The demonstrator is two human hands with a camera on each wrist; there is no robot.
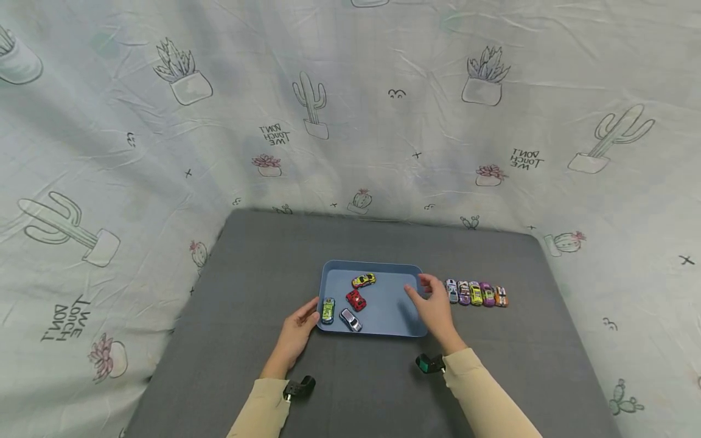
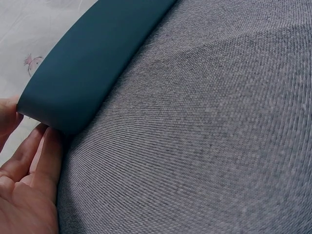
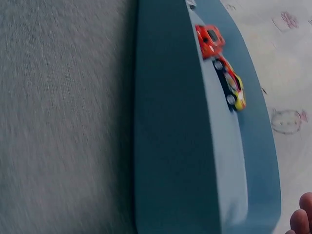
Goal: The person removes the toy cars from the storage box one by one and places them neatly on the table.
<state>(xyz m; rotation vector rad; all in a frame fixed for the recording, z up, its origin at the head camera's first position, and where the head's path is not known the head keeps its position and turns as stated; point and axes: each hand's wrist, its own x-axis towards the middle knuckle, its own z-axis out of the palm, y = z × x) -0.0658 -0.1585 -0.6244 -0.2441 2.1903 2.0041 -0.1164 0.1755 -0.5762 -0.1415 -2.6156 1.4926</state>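
A blue rectangular tray [image 1: 383,331] lies on the grey tabletop. My left hand [image 1: 296,334] grips its left edge near the front corner; in the left wrist view, thumb and fingers [image 2: 48,151] pinch the tray's corner. Inside the tray are a green toy car [image 1: 328,311], a red toy car [image 1: 356,300], a yellow toy car [image 1: 364,280] and a silver toy car [image 1: 350,320]. Over the tray's right edge is my right hand [image 1: 436,308], thumb and fingers spread apart with nothing between them. Only its fingertips [image 3: 300,222] show in the right wrist view.
To the right of the tray, several toy cars [image 1: 476,294] stand side by side in a row, close to my right hand. A hanging cloth [image 1: 372,121] printed with cacti surrounds the back and sides of the grey table [image 1: 263,261].
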